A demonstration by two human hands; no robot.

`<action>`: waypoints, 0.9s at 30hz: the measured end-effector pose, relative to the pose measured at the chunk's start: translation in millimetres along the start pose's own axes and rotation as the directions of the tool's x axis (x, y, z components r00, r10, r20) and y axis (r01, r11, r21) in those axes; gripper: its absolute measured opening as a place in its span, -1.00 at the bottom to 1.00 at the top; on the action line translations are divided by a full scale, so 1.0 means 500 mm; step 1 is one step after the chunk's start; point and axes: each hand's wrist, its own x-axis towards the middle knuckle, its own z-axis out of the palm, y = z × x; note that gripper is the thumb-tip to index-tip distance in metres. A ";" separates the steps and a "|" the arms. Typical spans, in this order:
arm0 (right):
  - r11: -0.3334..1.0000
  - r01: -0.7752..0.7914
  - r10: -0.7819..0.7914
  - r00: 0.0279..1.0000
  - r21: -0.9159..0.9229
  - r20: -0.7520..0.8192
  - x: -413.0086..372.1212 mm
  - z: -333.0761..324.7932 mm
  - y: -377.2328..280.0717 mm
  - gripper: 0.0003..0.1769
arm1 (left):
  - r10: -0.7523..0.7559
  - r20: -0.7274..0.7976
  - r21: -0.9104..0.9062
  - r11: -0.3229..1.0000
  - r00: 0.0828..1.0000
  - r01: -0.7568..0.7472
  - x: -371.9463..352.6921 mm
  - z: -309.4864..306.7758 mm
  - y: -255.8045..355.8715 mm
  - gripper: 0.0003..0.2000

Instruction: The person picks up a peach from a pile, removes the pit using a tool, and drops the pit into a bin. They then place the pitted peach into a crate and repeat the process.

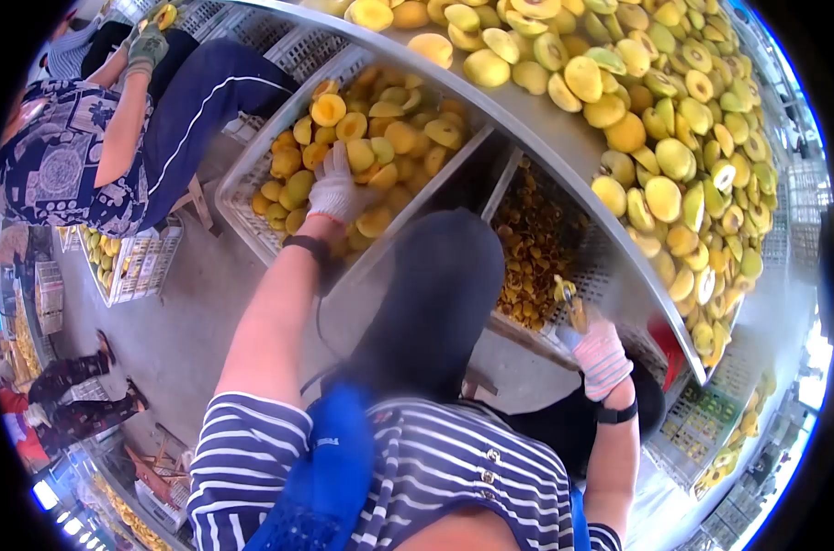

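Observation:
My left hand [332,188], in a white knit glove, reaches into a pale plastic crate [242,207] of yellow peaches [401,138]. Its fingers are stretched out over the fruit, touching it; no peach is clearly gripped. Low on the right, my right hand [601,354], also gloved, is closed around a small pitting tool [577,312] with a tan handle and a curved tip. The tool is above the edge of a bin of brown and orange peach pits [532,248]. My fingers partly hide its handle.
A metal-edged table [564,170] heaped with halved peaches [674,161] curves across the front and right. At left sits a co-worker [68,156] with a gloved hand [148,48] holding fruit. More crates [141,262] stand on the floor. My knee [435,266] is between crate and bin.

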 end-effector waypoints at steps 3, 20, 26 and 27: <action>0.962 0.187 -0.179 0.982 -0.199 0.061 0.020 0.031 0.037 -0.74 | -0.060 0.016 -0.100 0.993 0.998 0.061 0.093 -0.012 -0.007 0.15; 0.986 -0.037 0.030 0.998 0.165 0.049 0.095 0.027 -0.071 -0.70 | 0.326 0.023 0.082 0.941 0.945 -0.327 0.269 -0.047 0.109 -0.21; 0.852 0.368 -0.299 0.926 -0.372 0.231 0.066 0.040 -0.026 -0.62 | 0.243 0.033 0.083 0.966 0.969 -0.245 0.337 -0.038 0.114 -0.51; 0.856 0.354 -0.288 0.932 -0.378 0.220 0.065 0.048 -0.019 -0.62 | 0.315 0.044 0.333 0.890 0.948 -0.311 0.397 -0.002 0.094 -0.65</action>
